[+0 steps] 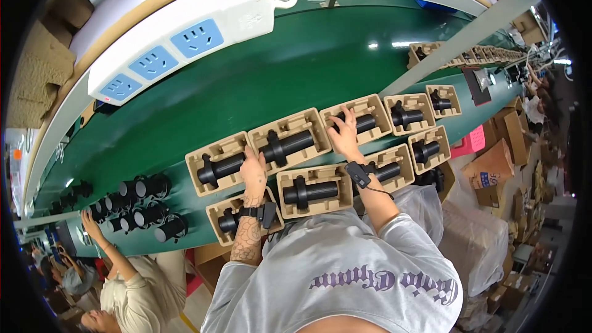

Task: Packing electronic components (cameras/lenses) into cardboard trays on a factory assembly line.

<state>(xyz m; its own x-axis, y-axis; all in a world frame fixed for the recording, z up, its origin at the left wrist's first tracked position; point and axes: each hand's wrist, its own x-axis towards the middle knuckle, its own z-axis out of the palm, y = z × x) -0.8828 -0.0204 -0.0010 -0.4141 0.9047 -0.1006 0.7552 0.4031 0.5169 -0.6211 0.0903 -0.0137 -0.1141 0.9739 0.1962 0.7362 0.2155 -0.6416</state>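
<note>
Molded tan pulp trays stand in two rows, each with a black cylindrical device that has a knobbed collar. My left hand (253, 171) rests over the right end of the leftmost back tray (194, 176), its fingers stretched out beside the black device (225, 166). To its right another black device (287, 148) lies in its tray (317, 120). My right hand (344, 132), fingers apart, reaches over the third back tray (383, 124) and touches or hovers above the black device (366, 123) there; which, I cannot tell. A front tray (280, 192) sits between my forearms.
Loose black cylinders (153, 186) stand grouped on the green bench (259, 74) at left, where a co-worker's hand (91, 225) reaches in. A white power strip (240, 15) is at the back. A grey post (456, 43) crosses at right, near a pink basket (470, 140).
</note>
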